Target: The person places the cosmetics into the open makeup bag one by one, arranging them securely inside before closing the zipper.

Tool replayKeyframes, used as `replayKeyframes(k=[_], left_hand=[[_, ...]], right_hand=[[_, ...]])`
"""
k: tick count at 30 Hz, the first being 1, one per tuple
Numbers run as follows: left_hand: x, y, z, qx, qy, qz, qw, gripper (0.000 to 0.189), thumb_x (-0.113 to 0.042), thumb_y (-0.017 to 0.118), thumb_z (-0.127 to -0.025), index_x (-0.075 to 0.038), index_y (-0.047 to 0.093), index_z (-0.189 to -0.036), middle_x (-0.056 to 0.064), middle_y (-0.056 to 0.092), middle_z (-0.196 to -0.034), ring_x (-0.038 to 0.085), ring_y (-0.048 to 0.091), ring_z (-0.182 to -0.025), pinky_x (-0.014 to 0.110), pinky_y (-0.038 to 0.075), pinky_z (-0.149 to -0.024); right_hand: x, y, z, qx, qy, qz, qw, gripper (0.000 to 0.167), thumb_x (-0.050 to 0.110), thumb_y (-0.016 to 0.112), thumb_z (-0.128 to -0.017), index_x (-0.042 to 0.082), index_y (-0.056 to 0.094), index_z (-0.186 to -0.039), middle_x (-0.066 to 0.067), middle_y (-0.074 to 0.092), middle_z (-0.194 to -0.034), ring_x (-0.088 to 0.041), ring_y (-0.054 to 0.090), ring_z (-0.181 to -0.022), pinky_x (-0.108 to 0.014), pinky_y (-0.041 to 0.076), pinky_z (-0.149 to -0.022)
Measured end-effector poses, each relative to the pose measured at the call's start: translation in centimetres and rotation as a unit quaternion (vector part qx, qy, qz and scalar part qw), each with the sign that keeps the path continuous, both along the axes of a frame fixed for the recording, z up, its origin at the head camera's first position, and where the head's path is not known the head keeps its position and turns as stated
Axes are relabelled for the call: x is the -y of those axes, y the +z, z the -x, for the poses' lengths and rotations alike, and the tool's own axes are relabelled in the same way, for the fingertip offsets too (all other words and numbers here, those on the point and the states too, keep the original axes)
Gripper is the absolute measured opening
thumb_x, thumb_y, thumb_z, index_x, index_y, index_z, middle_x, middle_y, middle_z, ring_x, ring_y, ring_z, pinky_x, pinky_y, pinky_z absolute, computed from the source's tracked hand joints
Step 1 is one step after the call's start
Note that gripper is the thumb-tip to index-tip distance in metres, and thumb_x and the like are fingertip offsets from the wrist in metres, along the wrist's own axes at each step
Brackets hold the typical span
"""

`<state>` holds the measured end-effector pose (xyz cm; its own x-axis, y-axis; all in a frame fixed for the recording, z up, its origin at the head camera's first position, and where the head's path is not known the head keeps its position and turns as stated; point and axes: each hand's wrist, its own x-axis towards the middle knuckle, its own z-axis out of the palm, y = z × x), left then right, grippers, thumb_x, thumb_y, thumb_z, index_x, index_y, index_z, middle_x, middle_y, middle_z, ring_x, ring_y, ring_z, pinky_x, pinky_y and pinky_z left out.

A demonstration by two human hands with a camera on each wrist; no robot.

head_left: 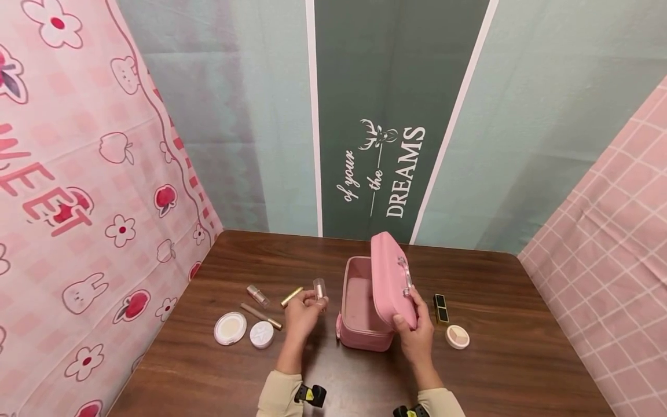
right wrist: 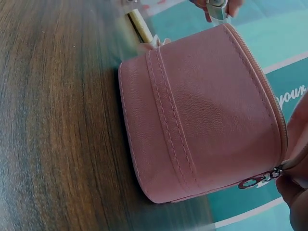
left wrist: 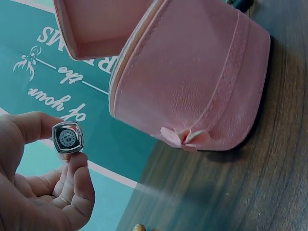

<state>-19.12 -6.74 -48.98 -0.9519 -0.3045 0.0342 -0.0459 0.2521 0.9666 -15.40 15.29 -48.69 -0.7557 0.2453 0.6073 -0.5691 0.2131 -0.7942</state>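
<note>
My left hand [head_left: 304,315] pinches a clear-capped lipstick [head_left: 319,288] between thumb and fingers, left of a pink makeup case [head_left: 366,340]. Its square silver base [left wrist: 68,137] with a round label faces the left wrist camera. The case stands upright on the table, and the part of its inside that shows holds nothing. My right hand [head_left: 418,336] grips the raised lid [head_left: 388,284] by its near edge, close to the silver handle [head_left: 405,277]. A zipper pull [right wrist: 250,182] hangs beside the right fingers in the right wrist view.
Left on the wooden table [head_left: 187,370] lie another clear-capped tube [head_left: 257,296], a gold tube [head_left: 292,297], a brown pencil-like stick [head_left: 260,316], a round compact [head_left: 230,328] and a white round case [head_left: 261,335]. Right lie a black-and-gold box [head_left: 440,308] and a three-part palette [head_left: 457,336].
</note>
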Motion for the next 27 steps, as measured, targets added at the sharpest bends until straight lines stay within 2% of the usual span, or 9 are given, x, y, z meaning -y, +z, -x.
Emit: replayKeyframes(k=[5,9,11,13,15,18,21,24,27], left_hand=[[-0.5,0.3,0.2,-0.005,-0.013,-0.024,0.9996,0.03,-0.008,0.073,-0.073,0.008,0.064,-0.096,0.007,0.064,-0.068,0.009,0.055,-0.055,0.025,0.043,-0.051],[-0.9,0.5,0.4,-0.007,-0.021,-0.037,0.9991,0.029,-0.006,0.072,-0.073,0.009,0.064,-0.097,0.007,0.063,-0.066,0.009,0.055,-0.054,0.024,0.043,-0.05],[-1.1,0.6,0.5,-0.009,-0.021,-0.031,0.9993,0.028,-0.007,0.072,-0.073,0.008,0.064,-0.096,0.006,0.063,-0.066,0.009,0.054,-0.054,0.025,0.042,-0.05],[-1.2,0.8,0.6,-0.009,-0.02,-0.029,0.9993,0.027,-0.008,0.072,-0.073,0.007,0.065,-0.095,0.005,0.062,-0.065,0.01,0.054,-0.054,0.025,0.042,-0.051],[-1.3,0.9,0.7,-0.006,-0.019,-0.026,0.9995,0.026,-0.008,0.072,-0.073,0.005,0.065,-0.094,0.004,0.062,-0.065,0.01,0.054,-0.054,0.026,0.042,-0.051],[-1.5,1.1,0.8,-0.003,-0.021,-0.029,0.9993,0.026,-0.008,0.072,-0.073,0.005,0.065,-0.094,0.005,0.062,-0.065,0.01,0.053,-0.054,0.027,0.042,-0.052],[-1.6,1.3,0.9,-0.004,-0.029,-0.033,0.999,0.027,-0.008,0.072,-0.073,0.005,0.065,-0.095,0.006,0.062,-0.066,0.01,0.052,-0.055,0.027,0.041,-0.053],[-1.6,1.4,0.9,-0.007,-0.033,-0.032,0.9989,0.026,-0.008,0.072,-0.073,0.006,0.065,-0.094,0.006,0.063,-0.065,0.01,0.052,-0.055,0.027,0.039,-0.053],[-1.6,1.4,0.9,-0.009,-0.039,-0.034,0.9986,0.027,-0.008,0.072,-0.073,0.006,0.065,-0.095,0.006,0.063,-0.064,0.009,0.052,-0.055,0.026,0.039,-0.052]], right_hand=[[-0.4,-0.8,0.4,0.002,-0.011,0.027,0.9996,0.046,0.006,0.054,-0.086,-0.019,0.042,-0.123,-0.038,0.045,-0.121,-0.01,0.047,-0.112,-0.018,0.034,-0.093],[-1.0,-2.3,1.1,0.0,-0.002,0.071,0.9975,0.043,0.005,0.05,-0.088,-0.018,0.043,-0.124,-0.017,0.055,-0.121,-0.01,0.05,-0.109,-0.017,0.036,-0.09],[-1.3,-3.0,1.4,-0.002,0.001,0.094,0.9956,0.044,0.009,0.049,-0.09,-0.017,0.043,-0.125,-0.004,0.057,-0.12,-0.01,0.051,-0.107,-0.018,0.038,-0.088],[-1.5,-3.3,1.6,-0.004,0.002,0.113,0.9936,0.045,0.013,0.049,-0.091,-0.015,0.044,-0.125,0.002,0.058,-0.118,-0.011,0.052,-0.105,-0.018,0.038,-0.086],[-1.7,-3.5,1.6,-0.007,-0.002,0.123,0.9924,0.044,0.018,0.048,-0.092,-0.012,0.047,-0.125,0.004,0.058,-0.116,-0.011,0.053,-0.103,-0.018,0.039,-0.085],[-1.9,-3.8,1.5,-0.008,-0.016,0.135,0.9906,0.037,0.023,0.046,-0.094,0.0,0.055,-0.123,0.005,0.059,-0.114,-0.011,0.051,-0.102,-0.017,0.037,-0.085],[-2.1,-4.1,1.3,-0.013,-0.019,0.172,0.9849,0.031,0.026,0.044,-0.096,0.011,0.057,-0.119,0.004,0.059,-0.109,-0.011,0.05,-0.099,-0.018,0.035,-0.085],[-2.1,-4.2,1.1,-0.014,-0.007,0.215,0.9764,0.031,0.027,0.039,-0.098,0.015,0.056,-0.12,0.002,0.058,-0.11,-0.012,0.049,-0.101,-0.018,0.034,-0.088],[-2.1,-4.2,1.0,-0.012,0.009,0.262,0.9648,0.032,0.03,0.037,-0.099,0.013,0.058,-0.117,-0.001,0.06,-0.106,-0.012,0.052,-0.097,-0.019,0.038,-0.085]])
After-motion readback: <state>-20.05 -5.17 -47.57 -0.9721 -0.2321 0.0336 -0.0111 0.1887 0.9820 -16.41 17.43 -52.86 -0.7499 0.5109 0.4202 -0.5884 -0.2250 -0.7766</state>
